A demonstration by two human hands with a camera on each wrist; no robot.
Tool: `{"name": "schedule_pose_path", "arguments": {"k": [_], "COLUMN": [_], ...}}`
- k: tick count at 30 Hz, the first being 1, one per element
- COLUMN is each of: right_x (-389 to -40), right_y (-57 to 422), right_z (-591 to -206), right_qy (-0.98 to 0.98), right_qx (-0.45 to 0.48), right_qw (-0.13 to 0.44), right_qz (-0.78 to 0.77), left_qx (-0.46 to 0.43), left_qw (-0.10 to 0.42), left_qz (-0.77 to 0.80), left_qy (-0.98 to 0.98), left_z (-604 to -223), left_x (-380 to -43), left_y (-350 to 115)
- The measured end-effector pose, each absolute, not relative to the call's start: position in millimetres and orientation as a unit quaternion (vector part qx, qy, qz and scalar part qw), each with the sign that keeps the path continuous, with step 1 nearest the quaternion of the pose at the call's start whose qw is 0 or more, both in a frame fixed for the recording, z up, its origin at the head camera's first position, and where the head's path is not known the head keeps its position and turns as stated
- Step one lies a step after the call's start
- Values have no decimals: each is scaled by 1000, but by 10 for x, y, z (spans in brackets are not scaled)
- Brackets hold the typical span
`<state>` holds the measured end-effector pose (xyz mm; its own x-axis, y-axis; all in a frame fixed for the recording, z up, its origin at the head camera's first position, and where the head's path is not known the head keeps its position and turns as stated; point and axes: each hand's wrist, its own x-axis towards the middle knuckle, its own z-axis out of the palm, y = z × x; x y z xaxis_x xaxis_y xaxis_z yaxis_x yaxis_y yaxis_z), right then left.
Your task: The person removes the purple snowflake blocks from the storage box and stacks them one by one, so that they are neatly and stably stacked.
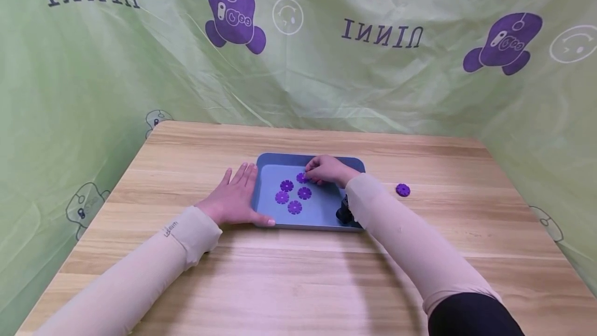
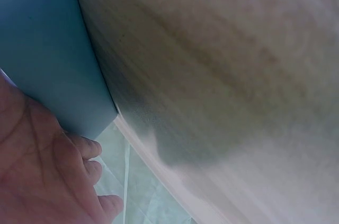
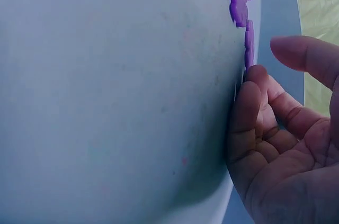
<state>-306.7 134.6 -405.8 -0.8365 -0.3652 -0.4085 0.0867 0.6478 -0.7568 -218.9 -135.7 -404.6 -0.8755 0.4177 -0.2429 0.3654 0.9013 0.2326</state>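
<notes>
1. We see the left hand (image 1: 233, 201) spread nearly straight, gripping nothing, against the shallow blue rectangular tray (image 1: 324, 209) at its nine o'clock wall, thumb crossing the rim towards eight.
2. The right hand (image 1: 329, 170) is inside, near one o'clock, well apart from the left; its fingers bend loosely, their tips touching a flat purple notched disc (image 1: 300, 177) near eleven, and we see the thumb standing off.
3. Four similar discs (image 1: 295, 207) lie towards eight o'clock; another disc (image 1: 403, 190) sits outside at three.
4. We see forearms reaching in from seven and five.
</notes>
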Motion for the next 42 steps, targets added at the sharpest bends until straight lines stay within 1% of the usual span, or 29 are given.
{"name": "schedule_pose_path", "arguments": {"k": [11,24,42], "right_x": [-3071,-3014,-3003], "right_y": [1303,1283,1344], "right_z": [-4079,-4044,-4010], "right_qy": [883,885,891], "right_qx": [-90,-107,-99], "right_qw": [263,244,237], "right_qz": [-378,-381,-376], "left_qx": [201,203,203], "left_qw": [145,140,133], "left_qz": [96,96,100], "left_qy": [964,964,965], "left_z": [-4044,-4052,-4066], "left_x": [-2194,-2187,-2185], "left_y": [-1352,-1358,-1353]}}
